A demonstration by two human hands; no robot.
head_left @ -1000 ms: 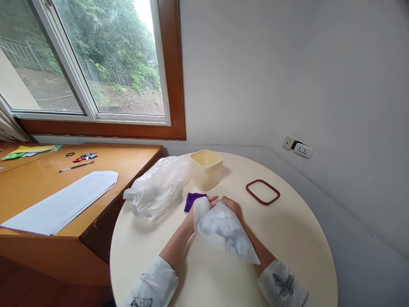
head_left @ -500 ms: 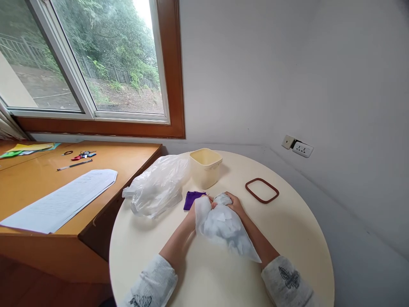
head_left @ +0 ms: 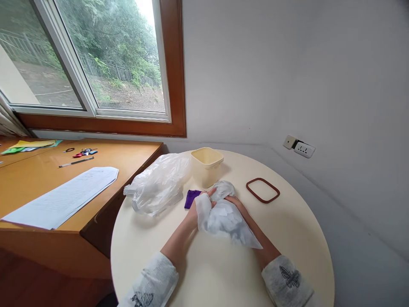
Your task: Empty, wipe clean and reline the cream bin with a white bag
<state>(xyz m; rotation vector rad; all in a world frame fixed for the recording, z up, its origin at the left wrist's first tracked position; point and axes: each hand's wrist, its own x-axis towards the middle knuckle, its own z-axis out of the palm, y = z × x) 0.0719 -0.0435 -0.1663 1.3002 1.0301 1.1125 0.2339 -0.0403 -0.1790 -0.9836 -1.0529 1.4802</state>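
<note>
Over the round table (head_left: 223, 273), both hands are at a translucent white bag (head_left: 228, 219) with pale, crumpled material inside. My left hand (head_left: 204, 202) is closed on the bag's left side, its fingers partly hidden by the bag. My right hand (head_left: 235, 203) grips it from the right, with its fingertips pressing into the middle. A rounded white lump (head_left: 223, 189) bulges out past my fingers at the far end. The bag's loose near end hangs toward me and tapers to a corner at the right. Just beside my left hand lies a folded purple cloth (head_left: 192, 199).
A cream square plastic tub (head_left: 207, 170) stands open behind my hands. Left of it sits a crumpled clear plastic bag (head_left: 159, 183). A brown rounded-square ring (head_left: 262, 190) lies to the right. The wooden desk (head_left: 137, 155) holds papers (head_left: 64, 196), a pen and keys.
The white lump at the far end now bulges farther out beyond my fingers. My right hand has slid from around that lump toward the bag's middle. The view has shifted slightly.
</note>
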